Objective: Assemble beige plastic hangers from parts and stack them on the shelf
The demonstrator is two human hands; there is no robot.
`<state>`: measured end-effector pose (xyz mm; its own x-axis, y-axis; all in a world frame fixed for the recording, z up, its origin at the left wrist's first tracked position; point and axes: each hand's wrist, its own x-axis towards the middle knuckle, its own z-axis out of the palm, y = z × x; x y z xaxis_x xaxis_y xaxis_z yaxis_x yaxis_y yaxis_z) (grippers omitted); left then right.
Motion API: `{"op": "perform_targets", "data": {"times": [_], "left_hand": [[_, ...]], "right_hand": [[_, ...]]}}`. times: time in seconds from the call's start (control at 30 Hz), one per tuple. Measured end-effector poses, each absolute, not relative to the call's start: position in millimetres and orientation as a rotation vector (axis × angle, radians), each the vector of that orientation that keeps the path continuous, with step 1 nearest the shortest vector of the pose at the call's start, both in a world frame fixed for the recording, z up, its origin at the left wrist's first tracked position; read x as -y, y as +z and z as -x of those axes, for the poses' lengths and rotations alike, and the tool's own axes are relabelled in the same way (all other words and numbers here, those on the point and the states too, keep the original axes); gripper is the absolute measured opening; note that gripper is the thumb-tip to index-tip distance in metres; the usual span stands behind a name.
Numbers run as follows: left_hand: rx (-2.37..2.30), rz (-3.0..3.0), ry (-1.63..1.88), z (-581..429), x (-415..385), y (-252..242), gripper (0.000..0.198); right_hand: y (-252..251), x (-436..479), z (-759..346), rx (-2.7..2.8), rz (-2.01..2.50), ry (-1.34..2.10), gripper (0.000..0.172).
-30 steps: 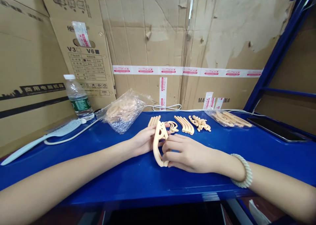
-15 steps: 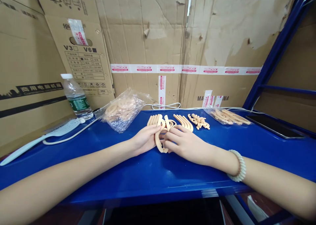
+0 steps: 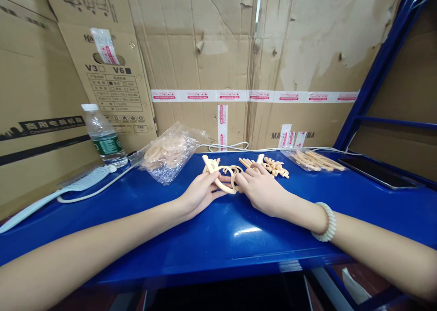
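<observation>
My left hand [image 3: 198,193] pinches a pale wooden J-shaped piece [image 3: 223,186] between thumb and fingers, its straight end tilted up to the left. Against it, my right hand [image 3: 262,189] is closed around a similar curved piece, whose pale tip [image 3: 260,158] sticks up above the knuckles. The rest of that second piece is mostly hidden by the fingers. Close behind the hands lie curved wooden pieces [image 3: 235,169] on the blue table. A row of wooden strips [image 3: 245,162] is partly covered by my right hand, with small knobbed wooden pieces [image 3: 276,167] beside it.
Clear plastic bags of wooden parts lie at the back left [image 3: 169,151] and back right [image 3: 316,160]. A water bottle [image 3: 105,138], a pale blue hairbrush [image 3: 82,180], a white cable [image 3: 225,147] and a dark tablet-like device [image 3: 377,172] rest on the blue tabletop [image 3: 205,242]. Cardboard stands behind.
The two curved pieces, upright and together before, have been spread apart. The left one leans left, and my right hand has shifted right with the other one.
</observation>
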<state>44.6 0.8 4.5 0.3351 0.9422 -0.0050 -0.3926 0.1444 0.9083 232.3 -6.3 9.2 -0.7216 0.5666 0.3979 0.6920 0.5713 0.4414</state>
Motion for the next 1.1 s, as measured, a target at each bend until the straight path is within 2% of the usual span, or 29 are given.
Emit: {"op": "perform_targets", "data": {"times": [0.13,0.4,0.6,0.73,0.8,0.97,1.1], "left_hand": [[-0.707,-0.981,1.085,-44,-2,4,0.024],[-0.795,-0.971,1.06,-43,-1,6,0.027],[-0.809,-0.958,1.026,-42,0,10,0.028],[-0.792,-0.995,1.006,-41,-2,9,0.026],[-0.792,-1.003,0.993,-40,-2,8,0.024],[-0.807,-1.014,0.973,-42,1,11,0.025],[-0.824,-1.011,0.976,-44,4,16,0.026]], "right_hand": [[10,3,-236,2.62,1.159,-0.773,0.019],[24,2,-245,2.623,0.874,-0.772,0.01],[42,6,-255,2.62,0.607,-0.793,0.023],[57,1,-275,2.407,0.735,-0.454,0.007],[63,-6,-287,2.358,0.836,-0.34,0.013],[60,-30,-305,2.515,0.975,-0.407,0.012],[49,-45,-310,2.665,1.06,-0.297,0.009]]}}
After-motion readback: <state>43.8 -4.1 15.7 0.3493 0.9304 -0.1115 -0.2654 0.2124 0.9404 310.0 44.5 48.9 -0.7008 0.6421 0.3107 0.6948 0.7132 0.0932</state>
